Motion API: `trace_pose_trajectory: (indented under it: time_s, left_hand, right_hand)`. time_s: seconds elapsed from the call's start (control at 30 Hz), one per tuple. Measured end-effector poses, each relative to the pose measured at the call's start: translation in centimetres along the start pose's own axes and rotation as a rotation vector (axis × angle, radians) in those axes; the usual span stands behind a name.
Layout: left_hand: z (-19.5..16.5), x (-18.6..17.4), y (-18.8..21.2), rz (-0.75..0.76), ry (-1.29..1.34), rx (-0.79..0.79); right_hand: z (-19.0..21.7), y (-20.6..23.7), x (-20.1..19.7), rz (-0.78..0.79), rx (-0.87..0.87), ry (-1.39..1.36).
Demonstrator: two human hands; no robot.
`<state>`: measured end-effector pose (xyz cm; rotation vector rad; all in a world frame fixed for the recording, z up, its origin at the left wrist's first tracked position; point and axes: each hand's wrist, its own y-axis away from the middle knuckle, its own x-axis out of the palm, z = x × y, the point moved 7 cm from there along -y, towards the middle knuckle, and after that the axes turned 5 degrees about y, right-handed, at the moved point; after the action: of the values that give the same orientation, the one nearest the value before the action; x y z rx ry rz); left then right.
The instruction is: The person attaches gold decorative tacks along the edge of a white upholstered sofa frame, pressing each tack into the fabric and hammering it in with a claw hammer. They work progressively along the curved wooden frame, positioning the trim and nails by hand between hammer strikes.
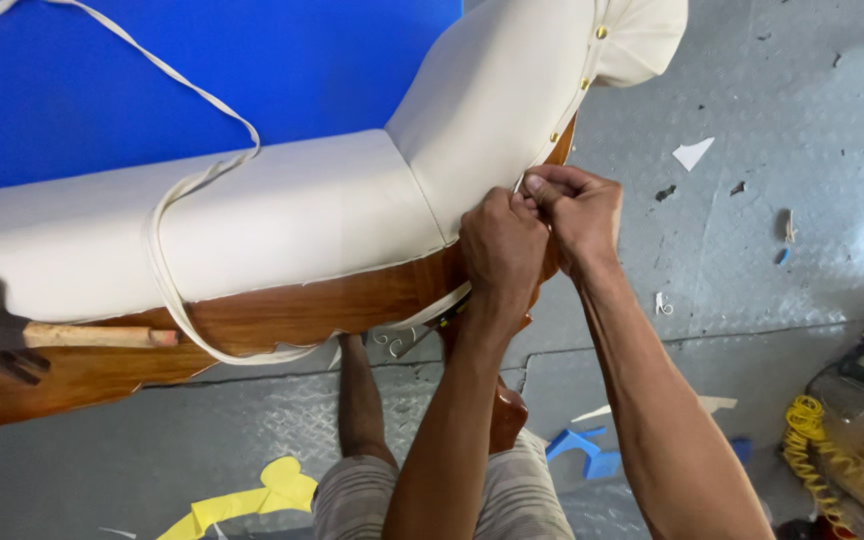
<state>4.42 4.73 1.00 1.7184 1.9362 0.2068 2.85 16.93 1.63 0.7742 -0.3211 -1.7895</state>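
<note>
Trim (167, 225), a cream strip, runs from the pinch of both hands at the arm's front edge, under the wooden rail (282, 310) and up over the cushion (282, 215). Left hand (500, 245) and right hand (574, 208) are closed together on its end, beside the brass studs (584, 84). Pulled unevenly, the strip could twist or pucker along the seam. The slack loop could also snag the hammer (12, 335) resting on the rail and drag it off.
</note>
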Motion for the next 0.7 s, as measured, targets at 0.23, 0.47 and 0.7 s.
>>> trace_pose_trajectory:
  time_s: [0.23,0.47,0.7]
  left_hand:
    - [0.2,-0.2,-0.3,-0.012,-0.096,-0.056]
    - [1.0,0.1,-0.6,0.029,-0.17,-0.099]
    - [0.9,0.7,-0.1,0.04,0.052,-0.086]
  right_hand:
    - [-1.6,-0.4,-0.3,0.082,0.065,-0.152]
    - [-2.9,0.0,-0.8,0.089,0.03,-0.176]
    - [3.6,4.9,-4.1,-0.104,-0.277,0.213]
